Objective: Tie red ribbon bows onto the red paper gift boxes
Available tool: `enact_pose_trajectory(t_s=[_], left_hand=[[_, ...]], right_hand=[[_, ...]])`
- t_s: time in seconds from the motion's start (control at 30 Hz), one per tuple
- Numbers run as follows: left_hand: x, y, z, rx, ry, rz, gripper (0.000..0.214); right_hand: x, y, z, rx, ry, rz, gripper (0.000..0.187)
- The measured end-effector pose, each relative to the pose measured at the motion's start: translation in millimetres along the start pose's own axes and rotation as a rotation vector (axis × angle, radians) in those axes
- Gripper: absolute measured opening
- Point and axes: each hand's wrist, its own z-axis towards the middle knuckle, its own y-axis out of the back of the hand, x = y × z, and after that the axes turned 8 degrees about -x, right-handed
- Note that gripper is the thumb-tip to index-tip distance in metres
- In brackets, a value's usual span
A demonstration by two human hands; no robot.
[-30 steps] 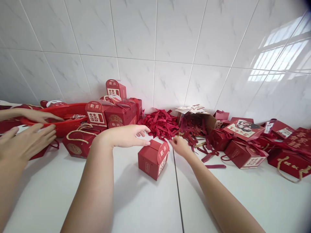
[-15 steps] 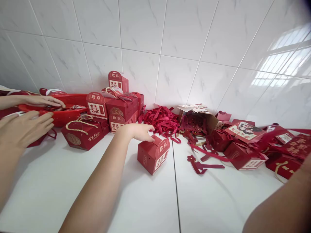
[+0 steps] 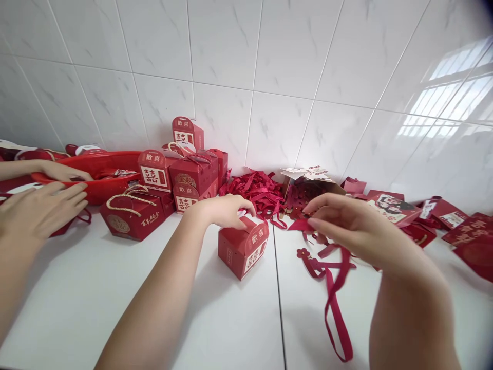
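Observation:
A small red gift box point(image 3: 234, 249) with a rounded, printed top flap stands on the white table in front of me. My left hand point(image 3: 230, 209) grips the top of this box, with fingers and thumb at its flap. To the right, my right hand point(image 3: 339, 221) pinches a red ribbon point(image 3: 339, 313) between thumb and fingers. One short end of the ribbon points toward the box, and the rest hangs down in a loop. Under my right hand lie dark red flower-ended strips point(image 3: 308, 262).
Behind the box are a heap of red ribbons point(image 3: 256, 190) and an open carton point(image 3: 308, 177). Stacked gift boxes point(image 3: 156, 169) and a roped box point(image 3: 133, 213) stand left. A co-worker's hands point(image 3: 50, 210) are at a red basin point(image 3: 103, 159). More boxes point(image 3: 396, 205) lie right.
My right hand has come in from the right edge toward the box, bringing the ribbon along. My left hand stays on the box. The co-worker's far hand has gone deeper into the basin.

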Motion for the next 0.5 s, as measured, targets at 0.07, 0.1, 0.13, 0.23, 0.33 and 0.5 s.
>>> enact_pose_trajectory(t_s=[0.07, 0.1, 0.13, 0.23, 0.33, 0.5], left_hand=[[-1, -0.3, -1, 0.021, 0.005, -0.002, 0.047], [-2, -0.5, -1, 0.025, 0.012, 0.000, 0.046], [-3, -0.7, -2, 0.029, 0.016, 0.003, 0.046], [-7, -1.1, -2, 0.043, 0.001, 0.029, 0.044], [-8, -1.7, -2, 0.052, -0.003, 0.049, 0.044], [-9, -5.0, 0, 0.038, -0.003, 0.023, 0.045]], right_hand=[[-7, -13, 10, 0.081, -0.036, -0.036, 0.011], [-11, -20, 15, 0.090, -0.047, -0.057, 0.008], [-15, -26, 19, 0.086, -0.052, -0.080, 0.006], [-23, -43, 29, 0.056, -0.060, -0.130, 0.002], [-26, -55, 33, 0.040, -0.077, -0.168, 0.002], [-28, -65, 34, 0.005, -0.100, -0.236, 0.002]])
